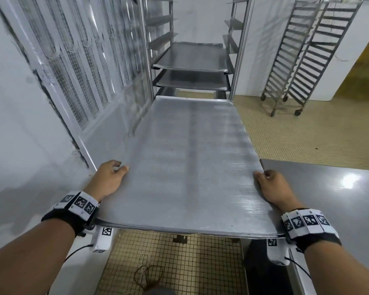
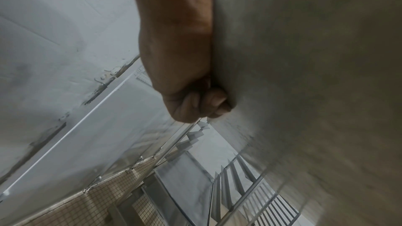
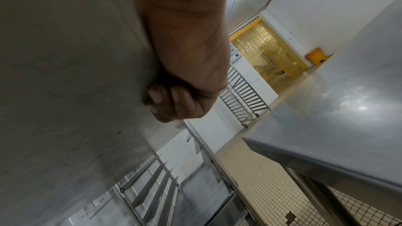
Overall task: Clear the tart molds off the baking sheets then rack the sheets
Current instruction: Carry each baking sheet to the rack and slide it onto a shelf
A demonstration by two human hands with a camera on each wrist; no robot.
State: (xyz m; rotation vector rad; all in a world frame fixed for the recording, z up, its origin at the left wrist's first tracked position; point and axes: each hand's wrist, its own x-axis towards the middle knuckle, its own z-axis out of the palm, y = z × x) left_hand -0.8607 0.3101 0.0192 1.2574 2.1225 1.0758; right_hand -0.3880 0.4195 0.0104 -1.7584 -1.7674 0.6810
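Observation:
I carry an empty metal baking sheet (image 1: 190, 162) flat in front of me, its far end close to the steel rack (image 1: 192, 39). My left hand (image 1: 110, 177) grips its left edge, thumb on top and fingers curled underneath (image 2: 208, 102). My right hand (image 1: 271, 186) grips the right edge the same way, fingers curled under the sheet (image 3: 169, 100). No tart molds lie on the sheet. Two other sheets (image 1: 192, 58) sit on the rack's runners, one above the other.
A white wall with a meshed window (image 1: 73, 67) runs along the left. A steel table (image 1: 328, 199) stands at my right. Two wheeled racks (image 1: 303, 54) without sheets stand at the back right on the tiled floor (image 1: 296, 135). A cord lies on the floor below (image 1: 147, 273).

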